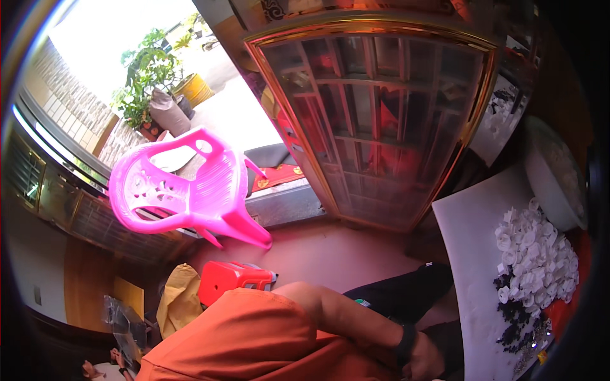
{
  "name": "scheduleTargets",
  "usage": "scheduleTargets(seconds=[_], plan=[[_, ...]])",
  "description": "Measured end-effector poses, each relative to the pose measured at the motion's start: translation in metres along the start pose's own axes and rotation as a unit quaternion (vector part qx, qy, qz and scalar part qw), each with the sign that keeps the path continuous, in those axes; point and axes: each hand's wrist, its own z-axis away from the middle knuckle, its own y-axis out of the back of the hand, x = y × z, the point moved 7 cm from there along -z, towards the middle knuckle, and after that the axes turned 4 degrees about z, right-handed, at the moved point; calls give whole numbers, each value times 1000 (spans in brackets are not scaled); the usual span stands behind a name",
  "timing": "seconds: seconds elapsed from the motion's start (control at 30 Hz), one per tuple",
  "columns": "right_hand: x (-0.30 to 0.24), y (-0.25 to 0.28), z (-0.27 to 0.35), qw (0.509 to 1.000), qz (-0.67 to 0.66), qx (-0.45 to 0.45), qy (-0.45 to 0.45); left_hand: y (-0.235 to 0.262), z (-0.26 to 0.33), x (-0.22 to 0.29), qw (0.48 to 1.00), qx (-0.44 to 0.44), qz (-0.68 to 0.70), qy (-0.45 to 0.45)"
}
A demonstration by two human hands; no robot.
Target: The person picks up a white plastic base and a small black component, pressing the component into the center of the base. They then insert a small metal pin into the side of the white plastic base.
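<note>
Head view shows the left hand low down, with a black band on its wrist. Its fingers look bent, but they are partly hidden, so I cannot tell how far open it is or if it has something. The right hand is out of sight, so I cannot tell about it either. Dark cloth is just beside the left hand. To the right of that hand is a white table. On it, farther right, sits a big pile of white pieces, with little black bits next to it. Behind the pile stands a pale tub. Well to the left of the hand are a red stool and a pink chair.
</note>
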Motion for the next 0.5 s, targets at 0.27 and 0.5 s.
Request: scheduleTargets(seconds=[0.27,0.5], plan=[[40,7,79,986,-77,64,-132,-13,28,131,961,17,-2,-275],[20,14,76,970,-124,152,-146,30,82,165,933,186,58,-302]])
